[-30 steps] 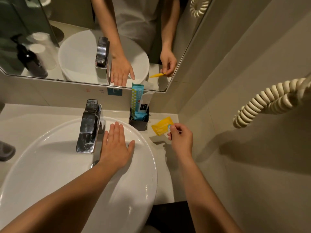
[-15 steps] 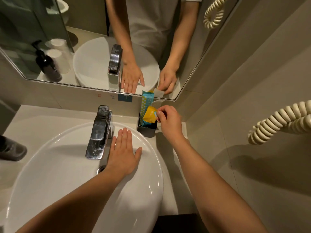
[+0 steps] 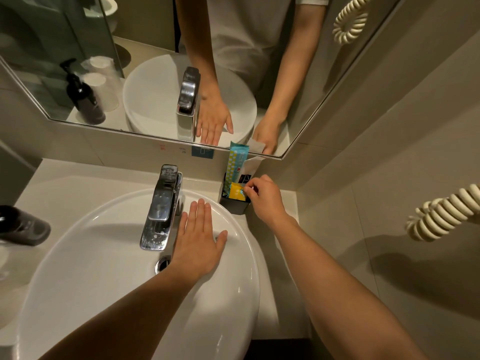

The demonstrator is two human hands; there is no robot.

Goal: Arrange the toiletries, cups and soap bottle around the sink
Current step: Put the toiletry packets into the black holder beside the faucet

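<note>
A small black holder [image 3: 235, 204] stands in the back right corner of the counter, beside the white sink [image 3: 109, 268]. A tall blue packet [image 3: 237, 162] and a white packet stand upright in it. My right hand [image 3: 263, 197] pinches a yellow sachet [image 3: 237, 191] that sits partly inside the holder. My left hand [image 3: 198, 240] lies flat and spread on the sink's rim, right of the chrome tap [image 3: 161, 206]. The dark soap bottle [image 3: 22, 226] lies at the left edge. Upturned cups show only in the mirror [image 3: 100, 81].
The mirror's lower edge [image 3: 155, 135] runs just above the counter. A coiled cream cord [image 3: 441, 214] hangs on the right wall. The beige counter [image 3: 78, 172] runs behind the sink, and a narrow strip of it lies to the right of the basin.
My right hand carried the yellow sachet from the counter up and left into the black holder. The left hand stayed on the sink rim. The camera drew back a little.
</note>
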